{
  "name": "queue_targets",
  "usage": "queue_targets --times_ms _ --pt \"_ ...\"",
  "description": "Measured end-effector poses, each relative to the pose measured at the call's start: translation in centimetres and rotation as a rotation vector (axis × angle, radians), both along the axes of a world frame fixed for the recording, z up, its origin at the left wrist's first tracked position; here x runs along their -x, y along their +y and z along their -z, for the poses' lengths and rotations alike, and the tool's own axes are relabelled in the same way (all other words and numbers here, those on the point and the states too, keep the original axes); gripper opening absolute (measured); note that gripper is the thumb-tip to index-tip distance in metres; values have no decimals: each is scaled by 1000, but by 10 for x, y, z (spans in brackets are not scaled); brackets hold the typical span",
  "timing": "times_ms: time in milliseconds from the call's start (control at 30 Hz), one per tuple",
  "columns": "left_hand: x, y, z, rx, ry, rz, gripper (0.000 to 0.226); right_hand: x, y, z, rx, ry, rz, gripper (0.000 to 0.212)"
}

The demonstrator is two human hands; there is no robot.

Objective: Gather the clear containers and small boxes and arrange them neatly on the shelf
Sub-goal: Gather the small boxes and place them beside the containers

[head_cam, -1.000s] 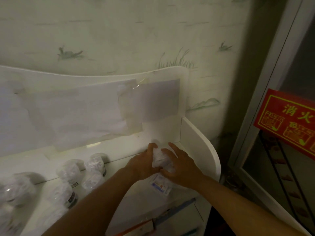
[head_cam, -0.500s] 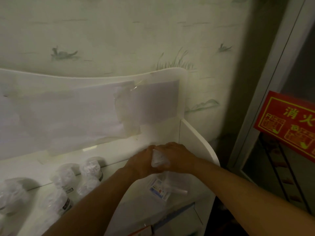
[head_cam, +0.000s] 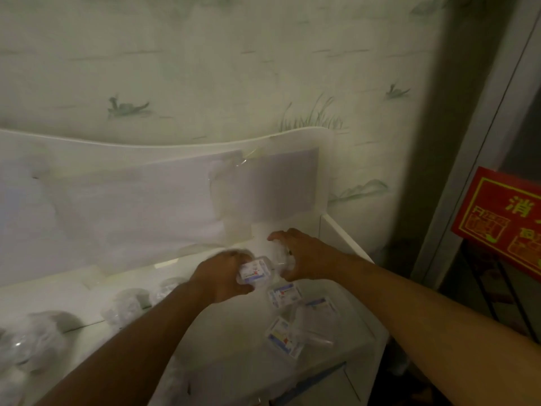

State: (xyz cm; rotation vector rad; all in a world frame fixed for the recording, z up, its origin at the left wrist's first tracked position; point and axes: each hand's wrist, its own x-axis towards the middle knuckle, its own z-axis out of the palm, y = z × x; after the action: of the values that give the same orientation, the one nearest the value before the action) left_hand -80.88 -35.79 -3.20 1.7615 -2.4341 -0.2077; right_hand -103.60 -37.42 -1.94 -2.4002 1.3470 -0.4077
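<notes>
four small boxes, two hands

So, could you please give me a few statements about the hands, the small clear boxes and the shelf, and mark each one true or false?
1. The left hand holds a small clear box with a printed label. True.
2. The right hand rests flat on the wallpaper. False: it is over the white shelf, fingers curled beside a clear container; whether it has a grip on it cannot be told.
3. Three labelled clear boxes lie loose on the shelf below the hands. True.
4. A red sign with yellow characters is at the right. True.
5. The shelf's back panel is bare dark wood. False: it is white, with paper taped on.
</notes>
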Motion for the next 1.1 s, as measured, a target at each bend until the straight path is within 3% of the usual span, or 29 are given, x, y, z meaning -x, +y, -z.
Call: queue_targets --times_ms 200,400,500,633,733,867,1100 --pt "-18 3 18 -24 -111 43 69 -3 -8 9 -72 -58 23 64" --pt "-23 2 32 -44 -178 65 72 8 -18 24 -206 -117 71 70" --pt "-25 2 35 -24 -197 85 69 6 -24 31 -182 -46 77 70" --pt "-25 0 36 7 -180 102 65 9 -35 40 -45 206 156 70" --pt "-21 -2 36 25 -188 98 58 14 -43 46 -51 342 150 68" --pt "-17 -4 36 34 -195 73 53 13 -49 51 -139 300 153 56" --pt "-13 -5 37 45 -200 63 55 18 -51 54 -128 361 139 59"
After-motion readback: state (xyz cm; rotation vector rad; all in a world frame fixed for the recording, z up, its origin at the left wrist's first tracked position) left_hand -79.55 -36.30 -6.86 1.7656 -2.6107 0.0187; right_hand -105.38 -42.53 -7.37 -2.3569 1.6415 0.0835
